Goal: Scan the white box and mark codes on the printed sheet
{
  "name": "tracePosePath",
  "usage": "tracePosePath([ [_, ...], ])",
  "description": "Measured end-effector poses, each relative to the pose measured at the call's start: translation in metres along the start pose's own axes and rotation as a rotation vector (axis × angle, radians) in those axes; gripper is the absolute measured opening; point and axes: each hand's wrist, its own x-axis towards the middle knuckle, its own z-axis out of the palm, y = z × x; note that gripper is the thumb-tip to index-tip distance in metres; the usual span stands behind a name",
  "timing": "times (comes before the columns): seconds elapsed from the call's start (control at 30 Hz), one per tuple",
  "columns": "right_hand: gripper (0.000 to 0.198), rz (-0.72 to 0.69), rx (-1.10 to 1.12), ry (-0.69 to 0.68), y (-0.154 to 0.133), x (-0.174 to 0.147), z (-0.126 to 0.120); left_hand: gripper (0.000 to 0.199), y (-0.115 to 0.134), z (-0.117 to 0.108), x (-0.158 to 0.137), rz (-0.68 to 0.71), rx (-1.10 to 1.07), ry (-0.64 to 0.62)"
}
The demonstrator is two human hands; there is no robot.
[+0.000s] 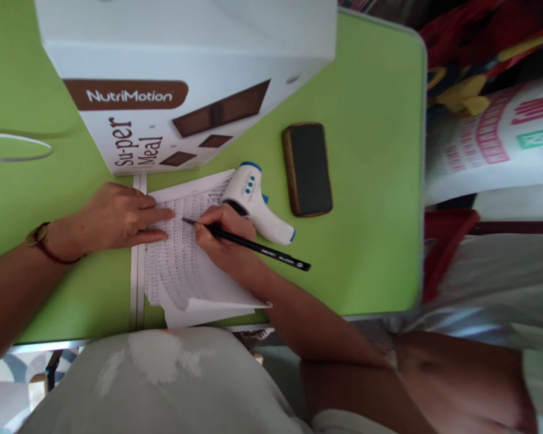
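Observation:
Several sheets of paper (181, 265) covered in dense handwriting lie stacked near the table's front edge, the lower corner curled up. My left hand (124, 217) rests on the upper left of the sheets, fingers stretched out. A black pencil (266, 248) is pinched in my right hand (228, 235), its tip over the writing near my left fingertips. Whether the tip touches the paper I cannot tell. Right beside my right hand lies a white handheld infrared thermometer (253, 202) with blue buttons, partly over the papers' edge.
A large white NutriMotion box (181, 66) stands behind the papers. To the right, a phone (308, 169) in a brown case lies on the green table (375, 181). A white cable (18, 138) is at the left. A printed white sack (498, 138) stands beyond the table's right edge.

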Motion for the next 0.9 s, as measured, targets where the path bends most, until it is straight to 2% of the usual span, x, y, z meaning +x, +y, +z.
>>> tracePosePath([
  [0.07, 0.015, 0.004, -0.003, -0.001, 0.0003, -0.0003, 0.0009, 0.047, 0.0, -0.0005, 0.0, -0.013, -0.007, -0.019],
  [0.2, 0.015, -0.03, 0.019, 0.062, 0.0015, -0.0009, 0.0042, 0.048, 0.0003, -0.0027, -0.0004, -0.053, -0.036, -0.163],
  [0.4, 0.016, -0.047, 0.039, 0.08, 0.004, -0.0012, 0.0061, 0.049, 0.0001, -0.0003, -0.0013, -0.025, -0.019, -0.054],
  [0.53, 0.016, -0.064, 0.006, 0.126, 0.0042, -0.0002, 0.0062, 0.048, 0.0003, -0.002, -0.001, -0.059, -0.049, -0.149],
  [0.63, 0.016, -0.033, -0.005, 0.093, 0.004, 0.0, 0.0049, 0.046, 0.0004, -0.0033, -0.0008, -0.07, -0.059, -0.186],
  [0.77, 0.017, -0.002, 0.023, 0.045, 0.0048, -0.0007, 0.0026, 0.046, 0.0005, -0.0016, -0.0007, -0.047, -0.025, -0.125],
  [0.9, 0.017, -0.02, 0.037, 0.075, 0.0052, -0.0012, 0.0037, 0.046, 0.0003, 0.0003, -0.0008, -0.016, -0.01, -0.036],
])
